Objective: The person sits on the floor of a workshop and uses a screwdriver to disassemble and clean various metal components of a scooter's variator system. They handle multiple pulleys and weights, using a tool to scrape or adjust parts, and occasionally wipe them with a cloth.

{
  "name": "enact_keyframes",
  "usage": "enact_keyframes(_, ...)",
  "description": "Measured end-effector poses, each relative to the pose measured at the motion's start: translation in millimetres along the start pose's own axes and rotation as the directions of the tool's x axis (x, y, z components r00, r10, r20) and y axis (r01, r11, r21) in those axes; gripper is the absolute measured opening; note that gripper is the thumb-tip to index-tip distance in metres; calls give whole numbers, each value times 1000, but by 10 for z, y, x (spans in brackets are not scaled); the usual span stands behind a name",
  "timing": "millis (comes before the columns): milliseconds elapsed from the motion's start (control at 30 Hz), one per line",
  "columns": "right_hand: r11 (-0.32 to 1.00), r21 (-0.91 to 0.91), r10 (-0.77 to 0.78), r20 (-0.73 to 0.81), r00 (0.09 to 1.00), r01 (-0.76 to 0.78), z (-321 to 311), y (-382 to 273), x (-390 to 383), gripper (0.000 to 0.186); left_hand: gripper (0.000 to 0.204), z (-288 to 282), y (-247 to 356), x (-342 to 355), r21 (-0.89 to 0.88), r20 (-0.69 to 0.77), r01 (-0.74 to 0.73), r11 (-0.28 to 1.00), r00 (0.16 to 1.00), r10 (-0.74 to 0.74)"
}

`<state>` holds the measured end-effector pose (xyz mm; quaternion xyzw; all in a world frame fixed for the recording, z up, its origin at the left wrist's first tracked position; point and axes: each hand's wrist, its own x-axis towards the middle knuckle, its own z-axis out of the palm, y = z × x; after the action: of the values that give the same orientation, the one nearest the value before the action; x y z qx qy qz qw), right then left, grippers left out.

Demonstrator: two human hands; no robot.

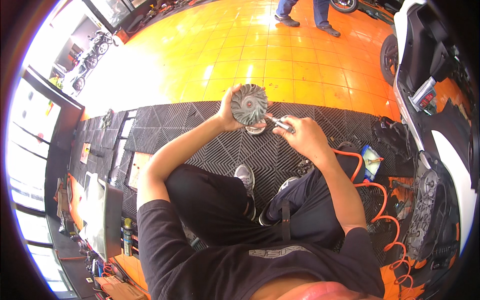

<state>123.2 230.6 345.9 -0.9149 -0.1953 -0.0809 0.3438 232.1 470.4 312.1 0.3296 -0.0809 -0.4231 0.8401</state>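
My left hand (227,111) holds a grey metal fan disc (249,104) with curved fins up in front of me, its fingers wrapped round the left rim. A reddish spot marks the disc's hub. My right hand (306,137) is closed round a silver air blow gun (283,124), whose tip points at the disc's lower right edge. An orange air hose (357,160) comes out from behind my right wrist. Just under the disc shows a round, shiny metal part (256,130), partly hidden; I cannot tell whether it touches the disc.
Black ribbed matting (200,132) lies beneath me. To the right stand a partly stripped scooter (425,60) and a blue-rimmed tub (371,162) with a brush. A grey bin (102,215) and a spray can (127,237) are at left. Another person's legs (320,12) appear at the far side.
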Motion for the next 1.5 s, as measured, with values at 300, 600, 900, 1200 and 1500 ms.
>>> enact_keyframes(300, 994, 73, 80, 20, 997, -81, -40, -6, 75, 34, 73, 135, 1, -58, 101, -54, 48, 994, 998, -43)
enact_keyframes(600, 976, 210, 48, 29, 998, -53, -62, -60, 101, 31, 73, 121, -31, -31, 133, -61, 48, 990, 997, -40)
enact_keyframes(900, 972, 231, 52, -32, 998, -43, 31, -79, 92, 36, 72, 49, -56, -25, 185, -77, 91, 979, 994, -78)
enact_keyframes(1200, 959, 279, 44, -7, 999, -40, -6, -82, 59, 32, 73, 76, -33, -53, 108, -51, 94, 990, 995, -89)
enact_keyframes(1500, 981, 149, 112, 90, 990, -124, -36, 54, 49, 38, 68, 21, 67, -93, 80, -36, -38, 996, 999, 41)
